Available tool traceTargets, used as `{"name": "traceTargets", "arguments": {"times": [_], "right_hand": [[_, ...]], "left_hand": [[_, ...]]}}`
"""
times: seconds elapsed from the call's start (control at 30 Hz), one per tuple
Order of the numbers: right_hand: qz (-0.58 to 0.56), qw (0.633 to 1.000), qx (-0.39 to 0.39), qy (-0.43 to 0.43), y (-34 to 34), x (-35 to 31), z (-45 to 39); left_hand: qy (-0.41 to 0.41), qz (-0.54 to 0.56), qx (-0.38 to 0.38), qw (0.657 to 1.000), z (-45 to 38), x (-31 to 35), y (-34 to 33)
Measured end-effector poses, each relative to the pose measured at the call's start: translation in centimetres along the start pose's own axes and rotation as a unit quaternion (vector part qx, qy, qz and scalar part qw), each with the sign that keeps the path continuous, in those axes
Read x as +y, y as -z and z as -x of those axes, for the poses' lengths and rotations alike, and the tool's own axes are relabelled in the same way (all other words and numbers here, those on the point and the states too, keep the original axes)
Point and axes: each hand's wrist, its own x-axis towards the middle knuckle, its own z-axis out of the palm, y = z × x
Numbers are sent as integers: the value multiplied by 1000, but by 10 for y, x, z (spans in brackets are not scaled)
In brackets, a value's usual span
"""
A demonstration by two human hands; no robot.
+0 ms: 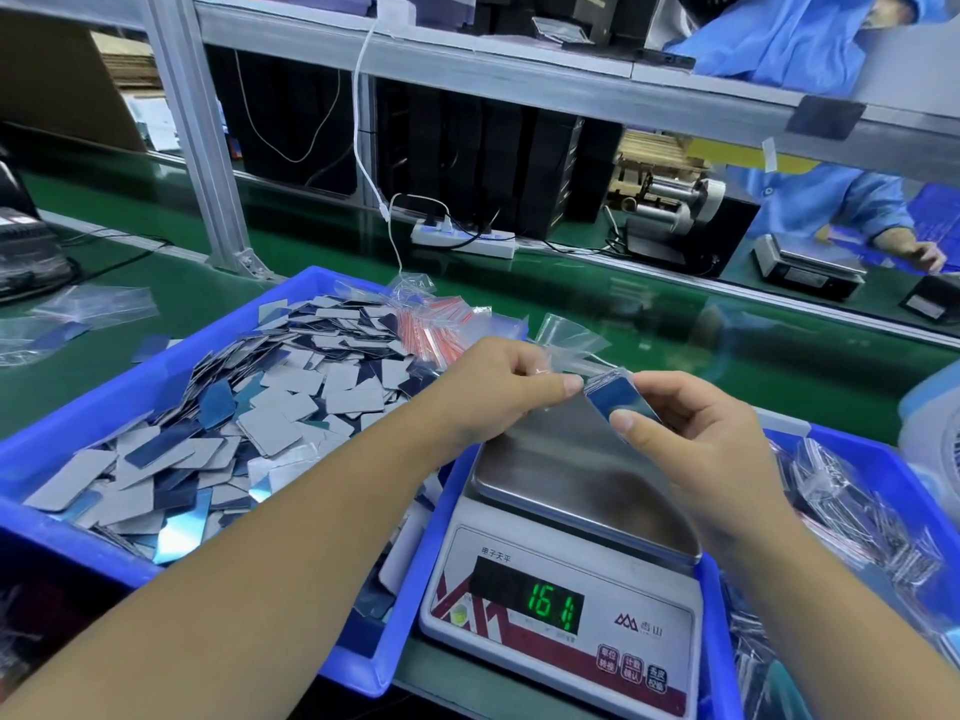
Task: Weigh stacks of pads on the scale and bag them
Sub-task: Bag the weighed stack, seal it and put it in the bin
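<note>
Above the steel pan of the scale [566, 491], my right hand [711, 439] grips a thin stack of blue pads [615, 400]. My left hand [498, 392] pinches the mouth of a small clear bag [569, 337] against the stack's top end. Whether the stack is partly inside the bag I cannot tell. The scale's green display [553, 608] shows digits, and its pan carries nothing. A blue bin [57, 532] on the left holds a heap of loose grey and blue pads [249, 423].
A bundle of red-striped clear bags [441, 324] lies at the left bin's far corner. A second blue bin [893, 470] on the right holds filled bags. Beyond runs a green conveyor [649, 314] with a power strip [462, 241]. Another person in blue works at the far right.
</note>
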Motion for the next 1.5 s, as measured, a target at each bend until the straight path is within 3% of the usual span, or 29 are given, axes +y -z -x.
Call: {"name": "traceTargets", "arguments": {"times": [0.27, 0.57, 0.97, 1.2, 1.3, 1.4, 1.5], "right_hand": [[115, 993, -19, 5, 2, 4, -1], [209, 977, -26, -5, 4, 6, 0], [394, 914, -93, 17, 4, 4, 0], [450, 886, -107, 30, 6, 8, -1], [407, 909, -84, 44, 5, 7, 1], [237, 970, -50, 25, 1, 0, 3], [110, 993, -48, 13, -5, -5, 6]], "left_hand": [[-9, 59, 4, 998, -1, 1, 5], [18, 11, 37, 999, -1, 1, 7], [38, 7, -14, 999, 3, 2, 6], [6, 45, 43, 998, 1, 4, 4], [20, 66, 12, 998, 4, 7, 3], [31, 106, -3, 994, 4, 8, 2], [34, 129, -5, 991, 5, 10, 1]]}}
